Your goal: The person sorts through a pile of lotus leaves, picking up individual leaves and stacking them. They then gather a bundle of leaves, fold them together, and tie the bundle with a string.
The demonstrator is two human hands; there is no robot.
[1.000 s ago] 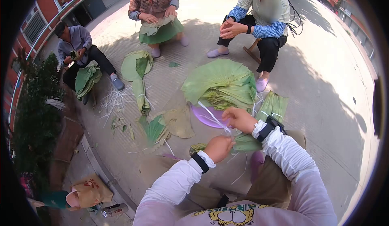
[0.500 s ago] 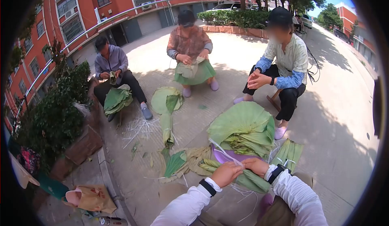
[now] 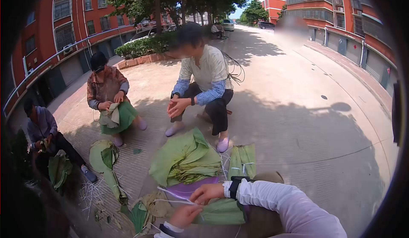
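A folded bundle of large green leaves (image 3: 222, 212), which look like lotus leaves, lies across my lap. My right hand (image 3: 206, 193) bends over its left end, fingers closed on a thin white tie strip (image 3: 174, 194). Just below, my left hand (image 3: 184, 216) is closed by the same strip, its fingertips close to those of the right. The strip's free ends stick out to the left. Beyond my hands, a pile of broad leaves (image 3: 187, 157) rests on a purple surface (image 3: 189, 187). A tied leaf bundle (image 3: 242, 161) lies to its right.
Opposite me sits a person in a light shirt (image 3: 208, 69). Two more people sit at the left, one with a green cloth or apron (image 3: 119, 120) over the lap. Leaves (image 3: 104, 157), a crumpled brownish leaf (image 3: 157, 204) and white strips (image 3: 91, 191) lie on the pavement.
My view has swung to the right, so people and leaves appear farther left. Both hands stay at the bundle with the white strip. The person opposite has lowered their head.
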